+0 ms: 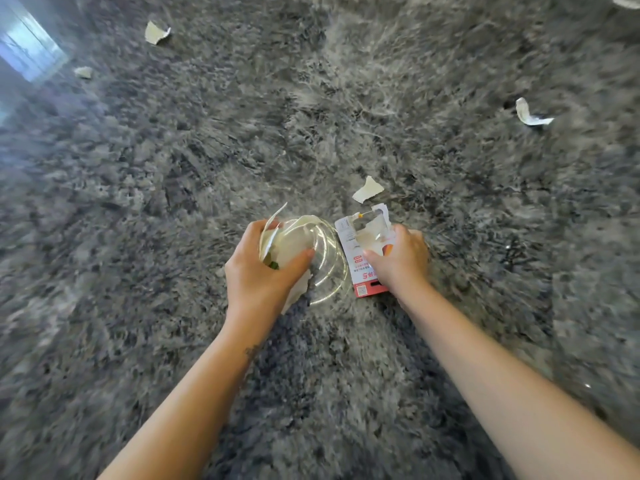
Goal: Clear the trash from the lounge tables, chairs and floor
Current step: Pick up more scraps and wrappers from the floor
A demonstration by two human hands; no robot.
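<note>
My left hand (258,268) grips a clear plastic cup (323,258) stuffed with torn pale paper scraps, held low over the grey shag rug (311,116). Beside it my right hand (398,259) pinches a torn white and red cardboard package (356,251) with a cut-out window, its lower end touching the rug. A pale paper scrap (367,189) lies on the rug just beyond the package.
More torn scraps lie on the rug: one at the far left (157,32), a smaller one near the left edge (83,72), a curled strip at the right (530,113). A bright glossy floor patch (27,46) shows at the top left.
</note>
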